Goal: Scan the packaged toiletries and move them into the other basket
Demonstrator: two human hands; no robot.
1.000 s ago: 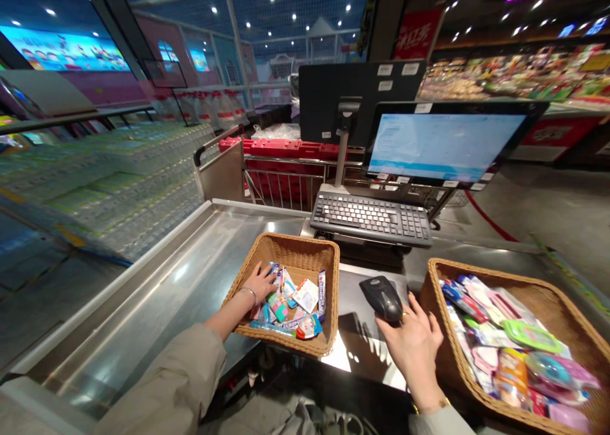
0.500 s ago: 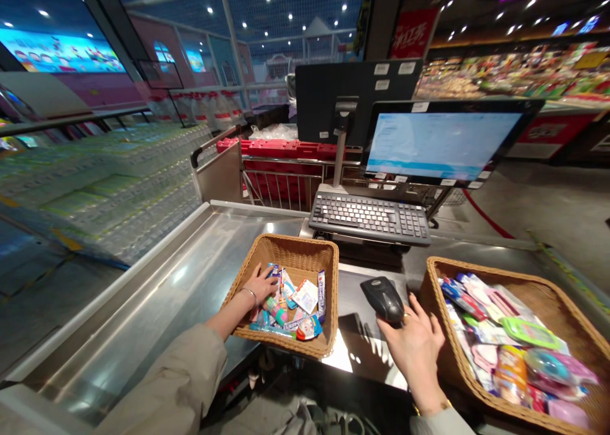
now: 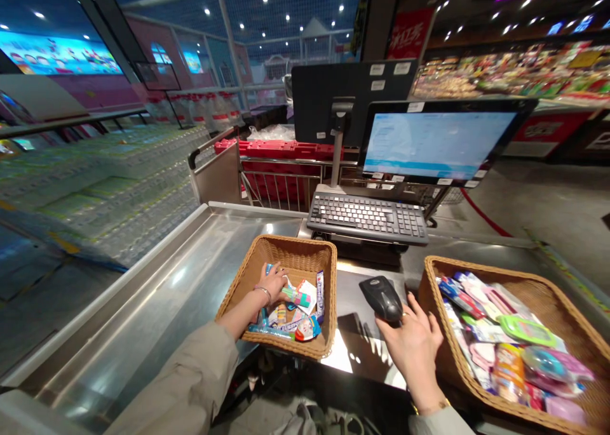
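My left hand (image 3: 272, 284) reaches into the left wicker basket (image 3: 332, 295), fingers bent but apart over small packets; the fingertips are partly hidden. Beside the thumb lies a colourful tube-shaped pack (image 3: 298, 296) in teal, pink and green. A blue-and-white stick pack (image 3: 320, 295) leans along the basket's right side, and a blue packet with a round picture (image 3: 307, 327) lies near the front. On the counter right of the basket, my right hand (image 3: 413, 336) is closed around the end of a black handheld barcode scanner (image 3: 380, 296).
Another wicker basket (image 3: 431, 282), full of packaged goods, stands right of my right hand. Behind the scanner are a keyboard (image 3: 366, 216) and a lit screen (image 3: 438, 144). The steel counter (image 3: 176, 282) has a raised edge on the left.
My left hand has moved slightly right and its fingers have bent more. The colourful tube-shaped pack has shifted right and turned. My right hand stays at the scanner.
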